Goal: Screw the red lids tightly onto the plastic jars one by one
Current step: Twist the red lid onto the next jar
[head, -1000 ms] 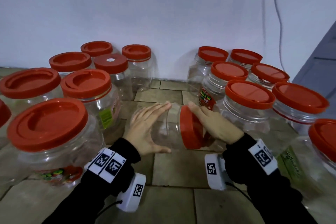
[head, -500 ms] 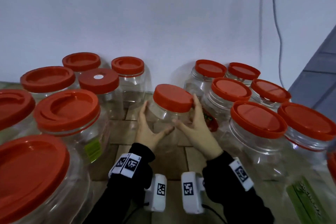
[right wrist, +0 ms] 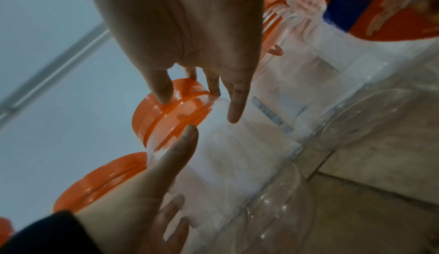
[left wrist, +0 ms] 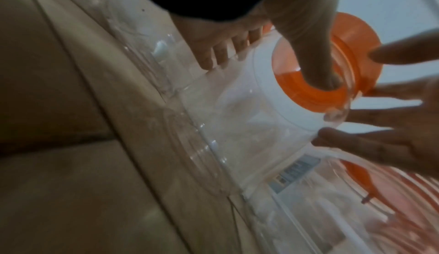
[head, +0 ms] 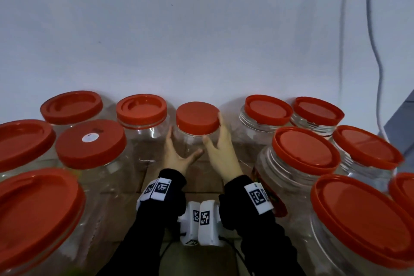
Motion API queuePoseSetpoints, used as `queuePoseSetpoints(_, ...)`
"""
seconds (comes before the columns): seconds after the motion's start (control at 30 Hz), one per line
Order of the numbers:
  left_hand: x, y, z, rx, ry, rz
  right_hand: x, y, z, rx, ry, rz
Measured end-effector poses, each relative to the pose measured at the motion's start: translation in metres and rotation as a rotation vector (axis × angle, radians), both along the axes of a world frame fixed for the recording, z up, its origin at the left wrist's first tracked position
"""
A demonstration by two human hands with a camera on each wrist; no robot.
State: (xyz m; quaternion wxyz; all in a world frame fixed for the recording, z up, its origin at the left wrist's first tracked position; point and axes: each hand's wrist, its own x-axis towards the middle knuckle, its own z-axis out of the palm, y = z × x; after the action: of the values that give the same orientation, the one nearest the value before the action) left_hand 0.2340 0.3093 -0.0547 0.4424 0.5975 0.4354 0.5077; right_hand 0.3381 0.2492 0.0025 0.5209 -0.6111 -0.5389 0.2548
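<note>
One jar (head: 190,143) — outline faint — between left hand (head: 177,159) and right hand (head: 221,152).

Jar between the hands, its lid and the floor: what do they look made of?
Jar: clear glossy plastic, floor visible through its wall. Lid: opaque red plastic, smooth, faint sheen. Floor: matte beige tiles with dark joints, likely ceramic or stone.

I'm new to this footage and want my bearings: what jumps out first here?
Clear plastic jars with red lids crowd the tiled floor on both sides, the nearest looming at lower left and lower right. Between them, by the white wall, the left hand and right hand hold a small jar, the right hand's fingers on its red lid.
</note>
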Motion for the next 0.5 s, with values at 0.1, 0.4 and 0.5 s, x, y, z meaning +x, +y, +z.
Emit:
queuePoseSetpoints(0.1, 0.008, 0.003, 0.003, 0.028, 0.112, 0.079, 0.0, -0.002, 0.002, -0.021, -0.014, -0.027)
queuePoseSetpoints(0.4, -0.007, -0.067, 0.027, 0.246, 0.091, -0.032, -0.016, -0.097, 0.038, 0.016, -0.176, 0.093)
queuePoseSetpoints(0.5, -0.002, -0.113, 0.026, 0.283, -0.006, -0.235, -0.019, -0.142, 0.054, 0.085, -0.245, 0.125)
